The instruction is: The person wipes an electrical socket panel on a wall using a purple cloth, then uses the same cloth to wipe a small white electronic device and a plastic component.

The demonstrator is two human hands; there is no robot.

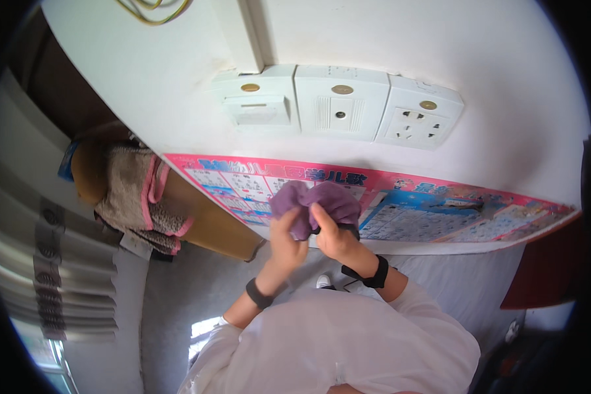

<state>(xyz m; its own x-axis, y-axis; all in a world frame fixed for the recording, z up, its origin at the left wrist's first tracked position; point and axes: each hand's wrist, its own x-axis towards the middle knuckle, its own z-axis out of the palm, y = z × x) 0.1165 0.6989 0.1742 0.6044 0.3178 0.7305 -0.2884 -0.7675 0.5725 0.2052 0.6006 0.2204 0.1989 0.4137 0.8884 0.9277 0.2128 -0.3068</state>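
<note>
both hands up in front of the wall, holding a purple cloth (322,200) bunched betw them. left hand (287,240) closed round its lower left part, fingers curled into the fabric; right hand (333,235) grips it from the right, thumb pressed on the cloth. black bands on both wrists. cloth sits just in front of a pink-edged chart poster (440,210), below three white wall sockets (341,102). off left, a grey-pink towel (138,197) hangs over a tan rail.

Three white wall plates (340,105) — one pink poster (387,197), one purple cloth (315,203), two wristbands (374,272).
</note>
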